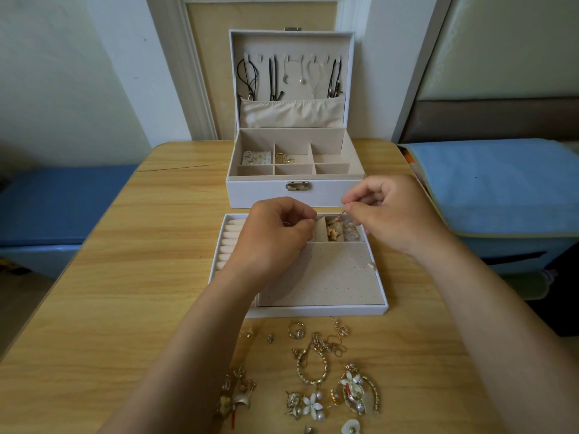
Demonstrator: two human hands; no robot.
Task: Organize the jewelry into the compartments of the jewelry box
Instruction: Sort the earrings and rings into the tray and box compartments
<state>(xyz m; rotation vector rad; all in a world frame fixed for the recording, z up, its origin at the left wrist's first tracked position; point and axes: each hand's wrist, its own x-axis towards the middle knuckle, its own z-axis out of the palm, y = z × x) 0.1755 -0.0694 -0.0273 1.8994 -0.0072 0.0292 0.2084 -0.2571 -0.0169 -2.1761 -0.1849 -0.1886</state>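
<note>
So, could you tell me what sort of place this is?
Probably a room in a home, perhaps a bedroom: a wooden table stands before a panelled door, a blue fabric storage box sits beside it, and a jewelry box lies open.

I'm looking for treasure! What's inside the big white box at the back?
In the jewelry box, small earrings sit in the back-left compartment, and gold pieces in the back-middle one. Necklaces hang in the lid. The lid's pocket hides whatever it holds.
</note>
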